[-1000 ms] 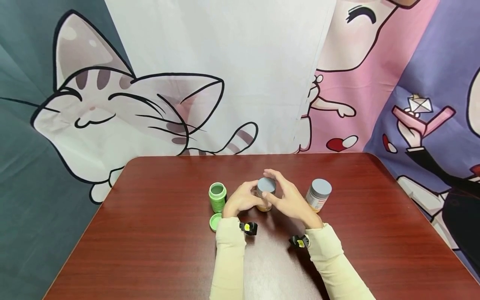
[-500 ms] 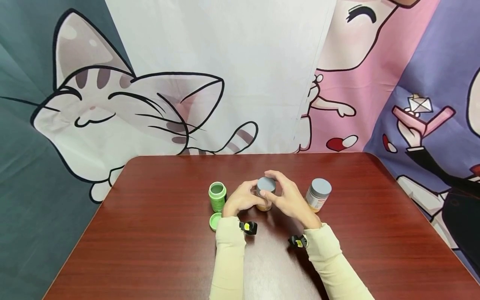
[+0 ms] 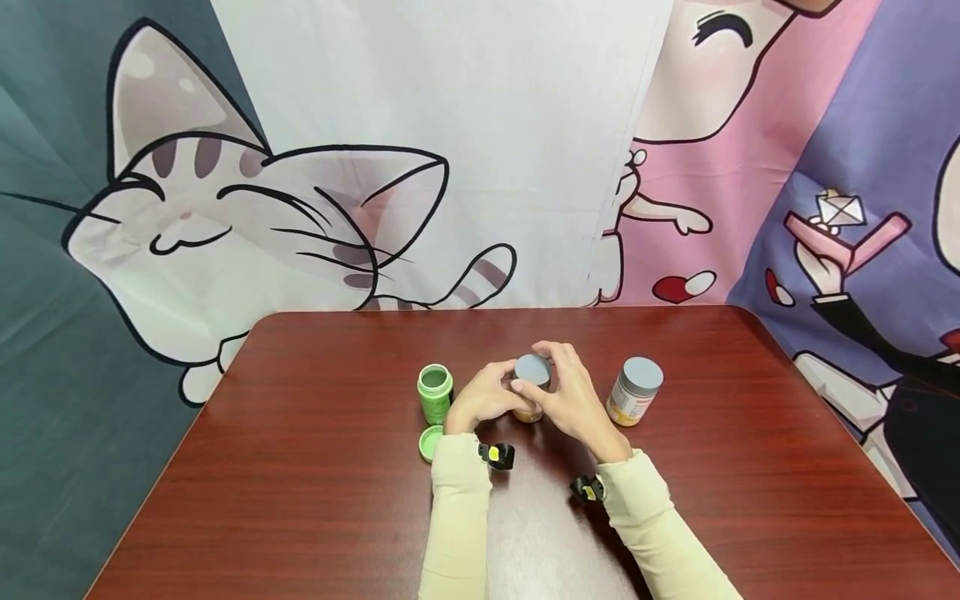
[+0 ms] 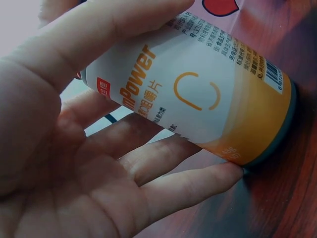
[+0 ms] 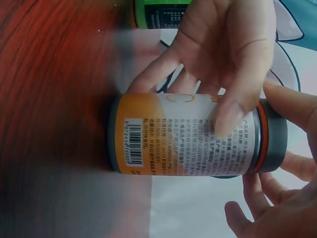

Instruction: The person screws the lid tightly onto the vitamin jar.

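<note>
A white and orange supplement bottle [image 5: 183, 134] with a grey lid [image 3: 532, 368] stands upright on the table between both hands. My left hand [image 3: 483, 398] holds its body, thumb along one side and fingers around the other, as the left wrist view shows up close. At the top, my right hand [image 3: 576, 400] grips the grey lid between thumb and fingers. An orange-red ring shows below the lid in the right wrist view. Just left of my left hand stands an uncapped green jar [image 3: 435, 396]. Its green lid [image 3: 429, 444] lies in front, partly hidden by the left wrist.
Right of my right hand stands a second white and orange bottle [image 3: 634, 392] with a grey lid on. Everything rests on a reddish-brown wooden table [image 3: 300, 500]. A cartoon-printed cloth [image 3: 450, 100] hangs behind its far edge.
My right hand has turned at the lid, its thumb shifting left, while the right wrist and forearm have moved slightly left. The left hand and the bottle have stayed in place.
</note>
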Action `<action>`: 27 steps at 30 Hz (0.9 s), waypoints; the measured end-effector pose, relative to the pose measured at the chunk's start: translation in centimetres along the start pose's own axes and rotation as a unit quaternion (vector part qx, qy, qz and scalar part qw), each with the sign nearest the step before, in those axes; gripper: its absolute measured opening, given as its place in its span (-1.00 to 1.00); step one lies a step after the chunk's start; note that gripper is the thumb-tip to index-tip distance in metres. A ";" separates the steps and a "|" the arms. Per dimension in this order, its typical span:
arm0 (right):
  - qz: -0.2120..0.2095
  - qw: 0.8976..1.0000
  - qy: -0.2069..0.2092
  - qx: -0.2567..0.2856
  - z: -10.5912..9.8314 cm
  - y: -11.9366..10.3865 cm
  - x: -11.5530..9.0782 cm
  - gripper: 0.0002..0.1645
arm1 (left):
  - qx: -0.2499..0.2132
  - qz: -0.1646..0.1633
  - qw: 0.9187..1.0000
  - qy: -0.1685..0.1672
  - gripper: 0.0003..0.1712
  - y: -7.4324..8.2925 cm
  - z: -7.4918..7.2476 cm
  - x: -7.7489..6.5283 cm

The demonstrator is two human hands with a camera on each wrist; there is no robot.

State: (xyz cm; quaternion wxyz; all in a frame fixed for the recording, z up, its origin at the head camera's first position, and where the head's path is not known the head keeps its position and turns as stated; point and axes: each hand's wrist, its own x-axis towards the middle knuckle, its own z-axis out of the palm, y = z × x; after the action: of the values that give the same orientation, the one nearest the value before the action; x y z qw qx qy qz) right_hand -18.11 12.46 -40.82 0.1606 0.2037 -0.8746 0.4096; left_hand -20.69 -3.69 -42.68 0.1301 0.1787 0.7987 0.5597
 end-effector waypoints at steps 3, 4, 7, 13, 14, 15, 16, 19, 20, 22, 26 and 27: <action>0.001 1.000 -0.011 0.003 0.0 0.1 0.0 -0.23 | 0.015 0.012 1.000 0.001 -0.53 -0.1 -0.1 0.0; 0.002 1.000 -0.017 0.007 -0.1 0.1 0.0 -0.18 | 0.024 0.016 1.000 0.001 -0.52 -0.1 -0.2 0.0; 0.011 0.998 -0.046 0.030 -0.3 0.1 0.0 -0.02 | 0.052 0.029 0.998 0.003 -0.50 -0.2 -0.3 0.0; 0.037 0.992 -0.090 0.086 -1.3 -1.3 -0.1 -0.05 | 0.039 0.026 0.999 -0.006 -0.50 0.9 -0.5 -0.6; 0.039 0.990 -0.095 0.097 -1.5 -1.5 -0.1 -0.08 | 0.026 0.024 0.999 -0.009 -0.50 0.9 -0.4 -0.7; 0.041 0.989 -0.099 0.107 -1.6 -1.6 -0.1 -0.10 | 0.014 0.019 1.000 -0.012 -0.49 0.9 -0.4 -0.7; 0.042 0.988 -0.102 0.112 -1.7 -1.6 -0.1 -0.12 | 0.009 0.018 1.000 -0.011 -0.48 0.4 -0.3 -0.4; 0.032 0.987 -0.105 0.118 -1.4 -0.6 0.0 -0.14 | -0.005 0.009 1.000 -0.012 -0.48 -0.1 -0.1 -0.1; 0.029 0.987 -0.103 0.119 -1.3 -0.1 0.0 -0.14 | -0.005 0.006 1.000 -0.012 -0.49 -0.1 -0.1 0.0; 0.017 0.987 -0.101 0.120 -1.2 0.2 0.0 -0.16 | -0.005 0.005 1.000 -0.011 -0.51 0.1 -0.2 -0.1; 0.006 0.987 -0.098 0.129 -1.3 0.4 0.0 -0.17 | -0.015 0.000 1.000 -0.017 -0.56 1.4 -0.4 -0.7; 0.006 0.987 -0.097 0.129 -1.3 0.4 0.0 -0.17 | -0.019 -0.001 1.000 -0.020 -0.56 1.8 -0.5 -0.9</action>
State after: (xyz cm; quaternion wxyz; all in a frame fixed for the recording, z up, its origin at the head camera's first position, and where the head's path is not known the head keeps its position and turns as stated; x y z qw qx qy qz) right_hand -18.20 13.71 -40.31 0.0450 0.2558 -0.8269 0.4987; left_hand -19.84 -3.90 -40.78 0.1497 0.1865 0.7854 0.5709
